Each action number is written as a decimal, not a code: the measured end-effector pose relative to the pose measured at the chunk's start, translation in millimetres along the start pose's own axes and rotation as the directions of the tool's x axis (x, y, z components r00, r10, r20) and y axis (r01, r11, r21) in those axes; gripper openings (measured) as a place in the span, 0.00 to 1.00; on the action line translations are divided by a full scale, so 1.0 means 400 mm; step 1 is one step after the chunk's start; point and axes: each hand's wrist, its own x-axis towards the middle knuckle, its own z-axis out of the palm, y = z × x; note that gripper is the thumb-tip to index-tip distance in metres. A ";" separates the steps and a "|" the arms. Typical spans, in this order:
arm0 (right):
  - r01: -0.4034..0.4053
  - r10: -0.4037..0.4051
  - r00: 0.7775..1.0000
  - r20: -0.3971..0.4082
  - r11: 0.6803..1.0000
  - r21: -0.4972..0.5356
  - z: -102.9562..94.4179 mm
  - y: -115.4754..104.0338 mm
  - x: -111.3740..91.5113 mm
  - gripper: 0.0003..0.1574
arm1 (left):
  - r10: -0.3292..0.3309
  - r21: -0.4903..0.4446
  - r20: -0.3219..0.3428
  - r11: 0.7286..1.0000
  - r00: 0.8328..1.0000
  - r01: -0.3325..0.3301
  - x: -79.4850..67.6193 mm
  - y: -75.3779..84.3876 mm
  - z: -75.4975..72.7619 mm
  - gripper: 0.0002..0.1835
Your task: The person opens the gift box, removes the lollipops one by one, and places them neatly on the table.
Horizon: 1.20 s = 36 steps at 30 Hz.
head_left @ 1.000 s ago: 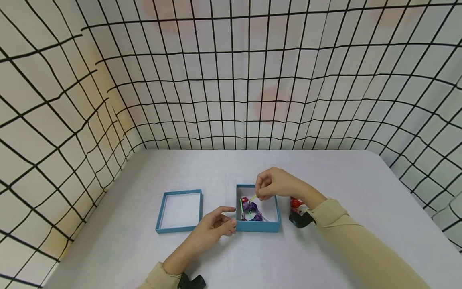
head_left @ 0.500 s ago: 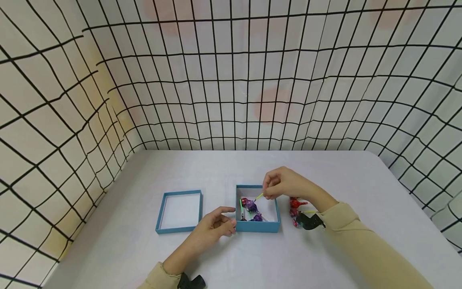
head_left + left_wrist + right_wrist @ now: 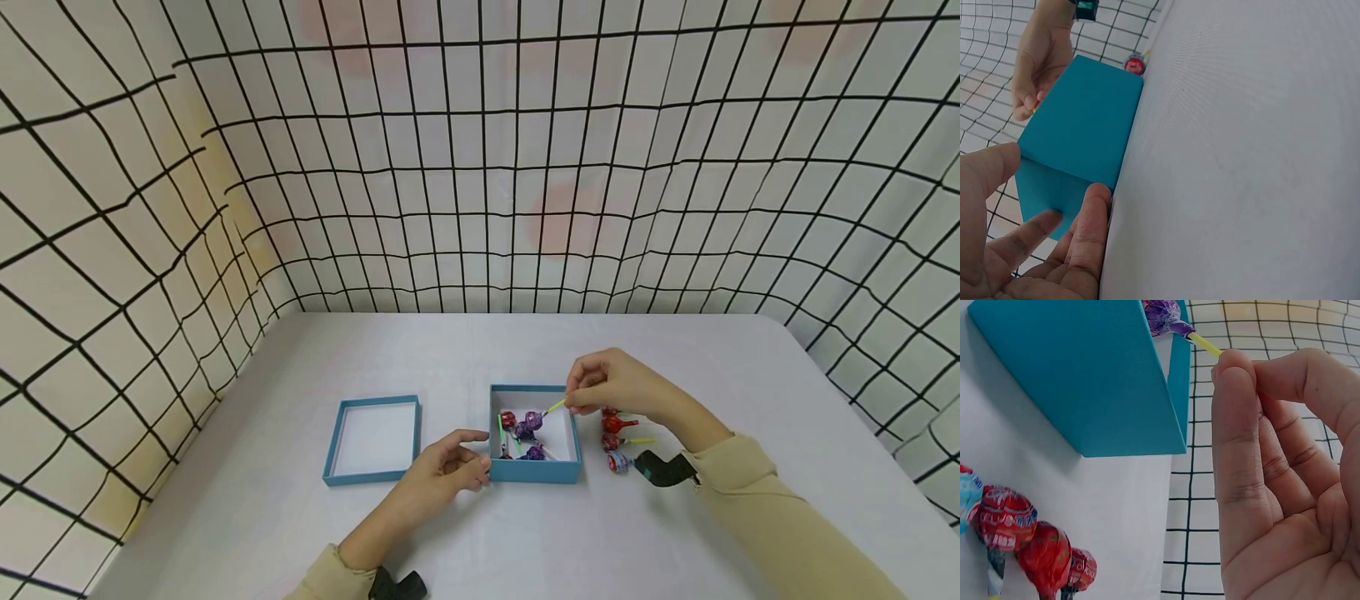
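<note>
My right hand (image 3: 611,383) pinches the yellow stick of a purple-wrapped lollipop (image 3: 533,420) between thumb and fingertip. The lollipop's head is over the inside of the blue box (image 3: 536,472), tilted down to the left. In the right wrist view the purple lollipop (image 3: 1163,315) shows past the box's upper edge. Several lollipops, purple (image 3: 533,452) and red (image 3: 507,419), lie in the left half of the box. My left hand (image 3: 450,467) rests its fingertips against the box's left side, and the left wrist view shows those fingers (image 3: 1092,219) spread, touching the blue wall.
A shallow blue lid (image 3: 372,477) with a white inside lies to the left of the box. Right of the box is a row of lollipops, red (image 3: 613,424) and light blue (image 3: 618,462). A white wall with a black grid (image 3: 480,167) surrounds the table (image 3: 480,342).
My right hand has moved to the right, drawing the purple lollipop's head upward and right inside the box. More of the row on the right now shows. The left hand has stayed put.
</note>
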 end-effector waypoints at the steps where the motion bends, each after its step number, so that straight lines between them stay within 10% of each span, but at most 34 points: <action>1: -0.001 0.001 1.000 -0.004 1.000 0.005 -0.002 0.001 -0.005 0.09 | -0.002 0.000 -0.001 1.000 1.000 0.002 0.000 0.000 0.000 0.26; 36: 0.034 -0.021 0.996 -0.085 0.988 0.152 -0.065 0.124 -0.225 0.10 | -0.007 -0.009 0.001 1.000 1.000 0.007 -0.004 0.010 0.002 0.27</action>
